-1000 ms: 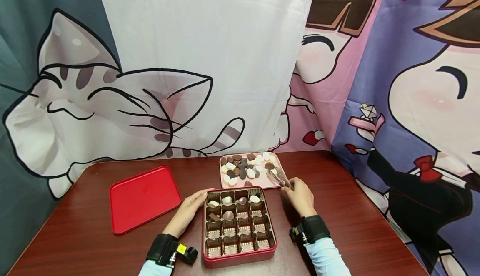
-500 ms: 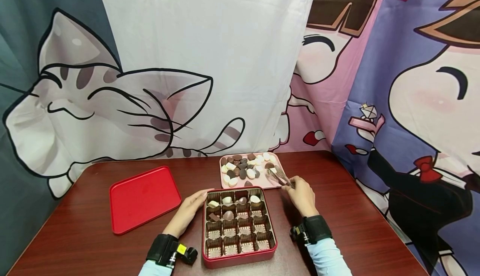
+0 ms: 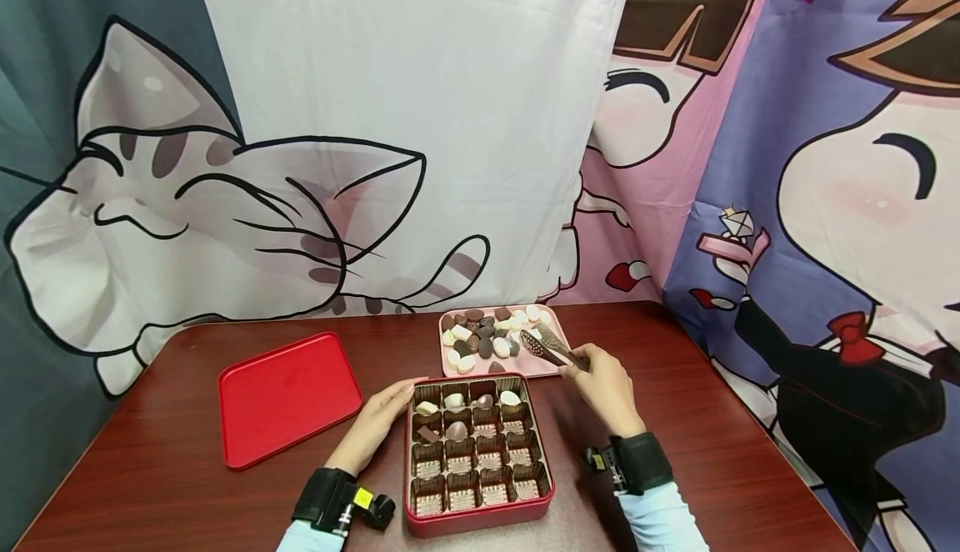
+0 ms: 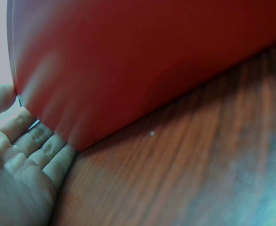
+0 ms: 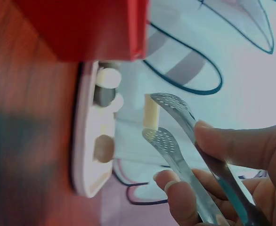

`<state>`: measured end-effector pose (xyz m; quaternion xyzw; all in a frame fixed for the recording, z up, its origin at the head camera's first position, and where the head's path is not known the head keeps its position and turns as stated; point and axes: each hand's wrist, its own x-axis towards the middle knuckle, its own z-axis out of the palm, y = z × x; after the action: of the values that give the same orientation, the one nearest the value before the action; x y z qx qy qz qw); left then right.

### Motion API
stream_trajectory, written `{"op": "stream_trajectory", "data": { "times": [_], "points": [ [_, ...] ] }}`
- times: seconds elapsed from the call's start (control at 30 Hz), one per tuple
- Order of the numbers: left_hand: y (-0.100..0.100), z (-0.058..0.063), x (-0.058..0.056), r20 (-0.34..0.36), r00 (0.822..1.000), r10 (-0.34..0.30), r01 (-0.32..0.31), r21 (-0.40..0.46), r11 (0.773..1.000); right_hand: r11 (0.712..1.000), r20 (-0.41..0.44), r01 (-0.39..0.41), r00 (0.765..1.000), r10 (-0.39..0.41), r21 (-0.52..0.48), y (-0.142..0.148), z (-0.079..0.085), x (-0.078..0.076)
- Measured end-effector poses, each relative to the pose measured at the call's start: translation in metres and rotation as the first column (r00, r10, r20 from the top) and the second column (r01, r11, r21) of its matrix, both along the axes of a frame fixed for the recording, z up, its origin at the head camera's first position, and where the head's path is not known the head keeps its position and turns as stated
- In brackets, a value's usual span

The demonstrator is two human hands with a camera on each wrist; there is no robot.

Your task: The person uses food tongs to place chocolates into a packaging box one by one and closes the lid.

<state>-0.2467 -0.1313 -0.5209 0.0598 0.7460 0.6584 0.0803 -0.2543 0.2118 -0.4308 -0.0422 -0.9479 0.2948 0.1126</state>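
Observation:
My right hand [image 3: 603, 389] grips perforated metal tongs [image 3: 551, 345] over the right part of a pink tray [image 3: 536, 366]. In the right wrist view, the tongs' tips pinch a pale yellow chocolate piece [image 5: 150, 113], above the tray. My left hand [image 3: 378, 414] lies with straight fingers against the far left corner of a red tin [image 3: 480, 521]; the left wrist view shows its fingertips on the tin's side [image 4: 142, 61]. Inside the tin is a gold divided insert [image 3: 491, 458]. Chocolates sit in the back row's compartments and in the two left ones of the second row.
Dark and white chocolates [image 3: 486, 335] crowd the left and middle of the pink tray. A red lid [image 3: 292, 398] lies on the brown table [image 3: 712, 452] to the left. A printed cloth [image 3: 450, 118] hangs right behind the table's back edge.
My right hand has drawn back slightly and raised the tongs, which now hold the pale chocolate off the tray. The left hand and the tin have stayed put.

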Motion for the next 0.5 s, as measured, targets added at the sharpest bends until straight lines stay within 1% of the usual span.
{"op": "stream_trajectory", "data": {
  "times": [0.23, 0.37, 0.5],
  "points": [
    [0.000, 0.000, 0.001, 0.012, 1.000, -0.017, 0.016, 0.029, 0.999, 0.999, -0.011, -0.043, 0.999, 0.043, 0.008, -0.008, 0.018, 0.013],
    [-0.001, 0.000, 0.000, 0.000, 1.000, -0.023, 0.023, 0.021, 1.000, 0.997, -0.016, -0.076, 0.997, 0.076, 0.012, -0.011, 0.026, 0.020],
    [-0.002, 0.000, 0.000, -0.020, 0.999, -0.037, 0.037, 0.020, 0.999, 0.994, 0.003, -0.106, 0.994, 0.105, 0.019, -0.012, 0.033, 0.025]
  ]
}}
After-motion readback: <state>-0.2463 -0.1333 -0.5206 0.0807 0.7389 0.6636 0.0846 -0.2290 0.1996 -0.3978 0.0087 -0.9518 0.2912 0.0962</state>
